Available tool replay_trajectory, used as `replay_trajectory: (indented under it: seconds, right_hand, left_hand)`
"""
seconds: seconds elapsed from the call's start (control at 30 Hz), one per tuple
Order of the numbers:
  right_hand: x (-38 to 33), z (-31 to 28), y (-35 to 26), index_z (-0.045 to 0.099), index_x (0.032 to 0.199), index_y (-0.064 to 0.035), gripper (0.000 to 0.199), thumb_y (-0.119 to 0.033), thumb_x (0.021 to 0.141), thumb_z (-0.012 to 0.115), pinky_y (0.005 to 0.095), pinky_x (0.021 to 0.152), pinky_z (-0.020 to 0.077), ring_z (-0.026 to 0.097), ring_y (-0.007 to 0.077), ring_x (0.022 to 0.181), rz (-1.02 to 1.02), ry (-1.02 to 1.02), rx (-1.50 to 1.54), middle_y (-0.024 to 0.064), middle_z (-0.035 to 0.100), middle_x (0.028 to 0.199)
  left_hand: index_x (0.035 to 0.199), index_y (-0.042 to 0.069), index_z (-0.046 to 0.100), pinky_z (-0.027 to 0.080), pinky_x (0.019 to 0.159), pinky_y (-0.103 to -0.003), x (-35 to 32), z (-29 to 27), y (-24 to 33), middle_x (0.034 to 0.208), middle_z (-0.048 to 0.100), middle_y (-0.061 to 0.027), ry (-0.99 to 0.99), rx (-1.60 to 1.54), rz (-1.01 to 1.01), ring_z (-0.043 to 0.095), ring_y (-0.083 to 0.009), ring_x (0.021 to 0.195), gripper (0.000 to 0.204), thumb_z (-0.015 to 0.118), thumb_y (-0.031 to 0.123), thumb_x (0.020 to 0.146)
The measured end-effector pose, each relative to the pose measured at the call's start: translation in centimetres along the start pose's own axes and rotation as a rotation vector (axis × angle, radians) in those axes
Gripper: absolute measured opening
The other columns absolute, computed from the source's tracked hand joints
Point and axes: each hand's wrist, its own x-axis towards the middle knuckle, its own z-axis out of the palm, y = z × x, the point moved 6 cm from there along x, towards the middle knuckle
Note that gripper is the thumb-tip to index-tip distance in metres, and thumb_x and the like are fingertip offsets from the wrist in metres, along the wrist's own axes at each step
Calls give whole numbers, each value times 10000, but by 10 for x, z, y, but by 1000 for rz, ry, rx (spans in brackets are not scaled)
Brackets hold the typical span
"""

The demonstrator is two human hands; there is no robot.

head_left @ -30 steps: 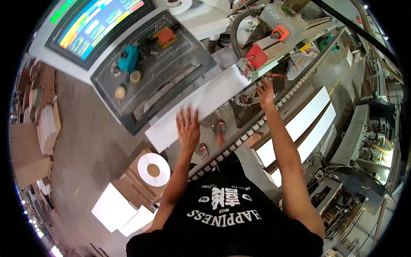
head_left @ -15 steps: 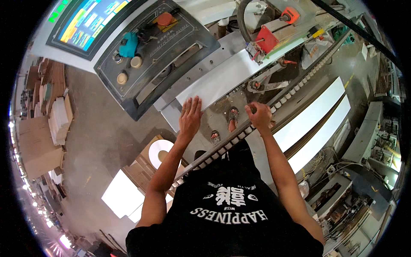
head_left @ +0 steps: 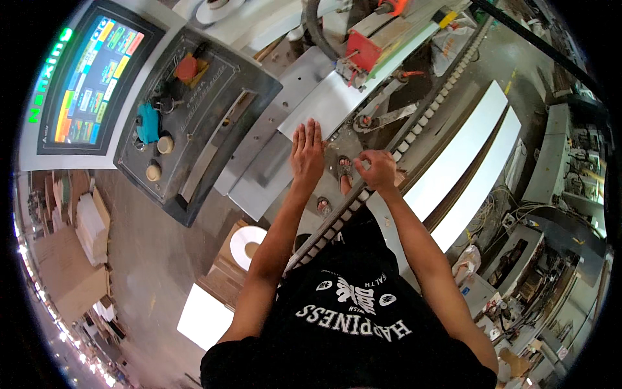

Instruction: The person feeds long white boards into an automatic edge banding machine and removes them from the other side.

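Both hands: left hand (head_left: 306, 153) flat on white panel (head_left: 324, 104), right hand (head_left: 378, 170) curled.

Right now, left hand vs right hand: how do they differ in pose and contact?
The left hand lies flat, fingers straight and together, palm down on the white panel; the right hand is curled, fingertips pinched, off the panel by the roller track. What the right pinches is unclear. Both are bare, reaching forward.

The person wears a black T-shirt (head_left: 350, 324) with short sleeves. It has white letters and small white pictures on the front. Both arms are bare.
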Motion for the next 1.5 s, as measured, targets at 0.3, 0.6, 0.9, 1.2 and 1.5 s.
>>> replay_trajectory:
  seconds: [0.3, 0.6, 0.9, 1.2, 1.5]
  right_hand:
    - [-14, -28, -2, 640, 1297, -109, 548, -497, 915, 697, 484, 1033, 495, 602, 374, 1235, 6, 64, 154, 162, 578, 1442]
    - [-224, -96, 56, 446, 1386, 52, 747, -269, 831, 829, 538, 1098, 386, 466, 487, 1270, 863, 574, -149, 305, 469, 1361]
    - [-260, -62, 106, 437, 1390, 43, 896, -448, 793, 890, 469, 1045, 476, 575, 349, 1250, 1207, 585, 131, 234, 546, 1383]
    - [-300, -65, 142, 583, 1415, -61, 764, -509, 845, 822, 429, 1002, 521, 648, 322, 1218, 1327, 486, 400, 192, 677, 1313]
    - [-302, -55, 144, 672, 1082, 14, 462, -422, 953, 752, 416, 629, 553, 693, 251, 747, 1325, 495, 938, 139, 709, 897]
  left_hand:
    - [1540, 12, 424, 152, 1282, -522, 15, -8, -2, 1606, 426, -172, -78, -17, 86, 339, -369, 1511, 696, 633, 384, 990]
    - [1614, 76, 318, 144, 1283, -528, -110, -39, -57, 1697, 267, -143, -206, 101, 27, 227, -363, 1565, 775, 618, 417, 986]
    - [1644, 114, 278, 230, 1268, -480, -122, -39, -53, 1689, 299, -115, -245, 328, -4, 262, -333, 1559, 716, 472, 501, 1074]
    - [1655, 127, 224, 230, 1278, -495, -123, -28, -55, 1718, 216, -85, -198, 402, 52, 232, -331, 1567, 722, 384, 548, 1090]
    - [1549, 133, 425, 322, 1200, -542, -122, -38, -42, 1592, 432, -149, -97, 602, 265, 449, -370, 1423, 706, 509, 599, 1025]
